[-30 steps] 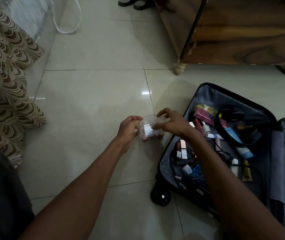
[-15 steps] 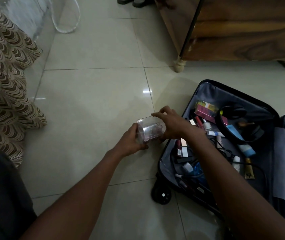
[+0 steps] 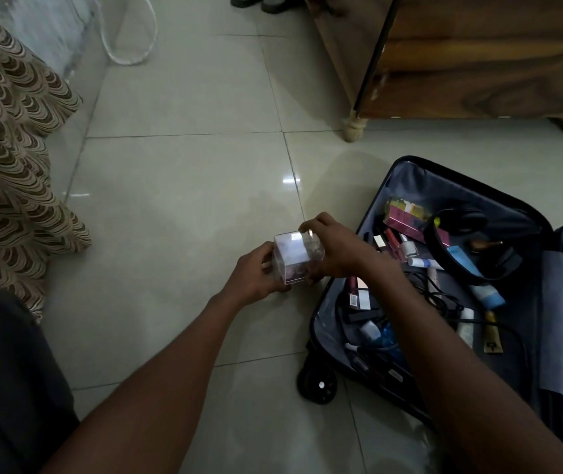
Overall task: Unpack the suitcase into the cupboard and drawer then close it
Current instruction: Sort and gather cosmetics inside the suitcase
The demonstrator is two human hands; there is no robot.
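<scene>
While both hands meet at the centre of the frame, they grasp a small clear plastic box (image 3: pixel 295 260) between them, above the tiled floor (image 3: pixel 184 206). The left hand (image 3: pixel 258 277) cups the box from below and from its left side, fingers curled round it. The right hand (image 3: pixel 336 249) grips the right side, with its fingertips (image 3: pixel 307 229) hooked over the top edge. Pinkish round things show through the clear walls, too blurred to name.

Just right of the hands lies the open suitcase (image 3: pixel 406 172), black outside with grey lining, one wheel (image 3: pixel 317 384) at its lower left corner. Its right half runs off the frame edge, and the right forearm hides part of its contents. Inside sit a pink carton (image 3: pixel 403 218), black headphones (image 3: pixel 461 222), a light blue tube (image 3: pixel 478 273), tangled black cables (image 3: pixel 437 295) and several small bottles. A barcode sticker shows on one slim package, but no writing can be read.

At the upper right stands a dark wooden cupboard (image 3: pixel 478 63) on a pale foot, cut off by the frame. Patterned fabric (image 3: pixel 10 165) hangs along the left edge.
</scene>
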